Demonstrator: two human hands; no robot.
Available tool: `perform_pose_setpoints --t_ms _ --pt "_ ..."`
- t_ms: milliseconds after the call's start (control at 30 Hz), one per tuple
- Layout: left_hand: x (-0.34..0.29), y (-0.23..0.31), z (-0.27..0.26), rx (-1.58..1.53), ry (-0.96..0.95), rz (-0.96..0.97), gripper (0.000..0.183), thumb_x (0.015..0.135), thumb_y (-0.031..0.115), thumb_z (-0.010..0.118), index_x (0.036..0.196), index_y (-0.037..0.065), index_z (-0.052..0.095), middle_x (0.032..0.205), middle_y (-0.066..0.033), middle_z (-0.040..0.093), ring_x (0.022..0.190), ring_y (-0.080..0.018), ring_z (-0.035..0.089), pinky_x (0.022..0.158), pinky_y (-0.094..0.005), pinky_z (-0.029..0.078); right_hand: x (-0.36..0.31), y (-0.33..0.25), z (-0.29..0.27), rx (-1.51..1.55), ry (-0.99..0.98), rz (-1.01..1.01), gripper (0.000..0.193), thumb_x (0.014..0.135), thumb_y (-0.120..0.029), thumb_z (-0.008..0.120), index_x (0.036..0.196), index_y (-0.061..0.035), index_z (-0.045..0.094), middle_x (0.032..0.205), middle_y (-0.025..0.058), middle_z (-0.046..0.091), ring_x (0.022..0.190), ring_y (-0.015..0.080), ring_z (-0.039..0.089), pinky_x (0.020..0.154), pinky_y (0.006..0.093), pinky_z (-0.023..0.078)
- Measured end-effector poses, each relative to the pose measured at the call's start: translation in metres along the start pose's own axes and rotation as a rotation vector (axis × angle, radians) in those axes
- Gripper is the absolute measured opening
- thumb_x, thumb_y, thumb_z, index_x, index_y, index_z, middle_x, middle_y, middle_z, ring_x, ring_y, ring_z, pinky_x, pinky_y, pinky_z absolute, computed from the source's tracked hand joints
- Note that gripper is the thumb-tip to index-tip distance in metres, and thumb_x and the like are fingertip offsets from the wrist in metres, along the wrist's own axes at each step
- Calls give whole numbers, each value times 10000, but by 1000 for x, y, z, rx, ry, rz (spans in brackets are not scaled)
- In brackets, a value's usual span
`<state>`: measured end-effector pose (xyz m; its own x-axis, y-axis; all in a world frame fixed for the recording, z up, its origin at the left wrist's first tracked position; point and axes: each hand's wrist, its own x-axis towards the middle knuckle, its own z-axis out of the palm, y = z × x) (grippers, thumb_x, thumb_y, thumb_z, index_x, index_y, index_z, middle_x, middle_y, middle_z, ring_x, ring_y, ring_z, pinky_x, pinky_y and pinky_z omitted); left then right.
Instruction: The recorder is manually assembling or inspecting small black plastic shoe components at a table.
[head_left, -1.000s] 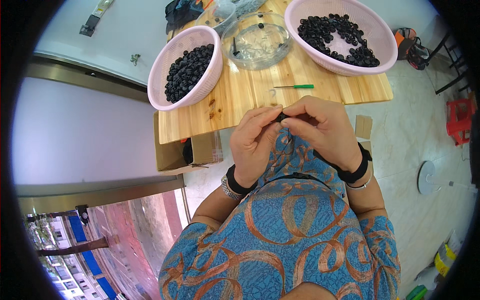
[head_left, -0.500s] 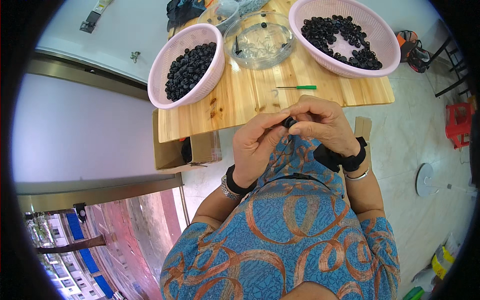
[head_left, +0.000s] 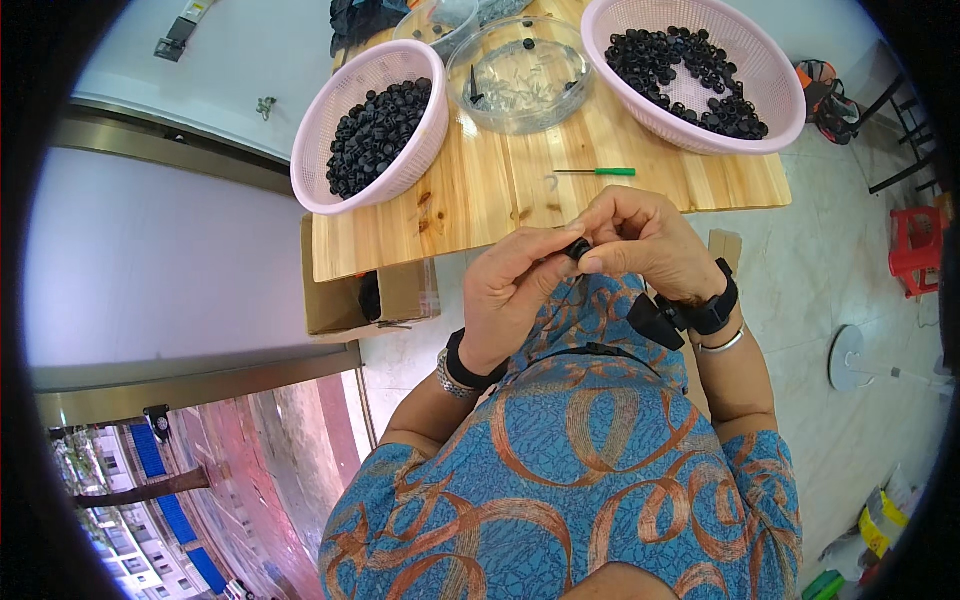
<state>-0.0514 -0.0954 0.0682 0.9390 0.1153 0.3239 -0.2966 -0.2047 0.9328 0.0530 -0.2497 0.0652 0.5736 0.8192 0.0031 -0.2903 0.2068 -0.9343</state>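
Just off the table's front edge, my left hand (head_left: pixel 508 293) and my right hand (head_left: pixel 645 245) meet around a small round black part (head_left: pixel 577 249). Thumb and fingers of each hand pinch it from opposite sides, hiding much of it. Its exact kind is too small to make out. Beyond my hands, a screwdriver (head_left: pixel 612 172) with a green handle lies on the wooden table. A pink basket (head_left: pixel 425 150) at the left is heaped with black parts (head_left: pixel 378 135). Another pink basket (head_left: pixel 785 80) at the right holds more black pieces (head_left: pixel 690 80), more loosely spread.
Between the baskets stands a clear round tub (head_left: pixel 490 118) with small clear pieces and a few black ones. Another clear container (head_left: pixel 440 25) is behind it. Below the wooden table (head_left: pixel 480 195) sits a cardboard box (head_left: pixel 420 295). A red stool (head_left: pixel 912 250) is on the floor at right.
My right wrist has turned slightly and its fingers have shifted a little on the black part. Both hands still pinch it in nearly the same place.
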Motion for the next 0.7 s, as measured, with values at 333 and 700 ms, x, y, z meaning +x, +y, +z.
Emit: perform_pose_setpoints --t_ms 333,700 --pt "5 3 -9 85 -90 -5 252 779 -39 590 1027 0 610 932 -101 624 818 -163 598 710 -230 462 4 -14 -3 -14 -71 142 209 722 -28 698 872 -27 553 664 -27 523 534 39 462 469 167 367" --pt "2 -7 -2 -237 -23 -208 251 807 -23 575 1057 -16 591 938 -69 613 825 -107 577 726 -210 458 2 -10 -4 -38 -54 156 218 758 -80 679 912 -13 539 703 -1 576 553 42 495 460 168 379"
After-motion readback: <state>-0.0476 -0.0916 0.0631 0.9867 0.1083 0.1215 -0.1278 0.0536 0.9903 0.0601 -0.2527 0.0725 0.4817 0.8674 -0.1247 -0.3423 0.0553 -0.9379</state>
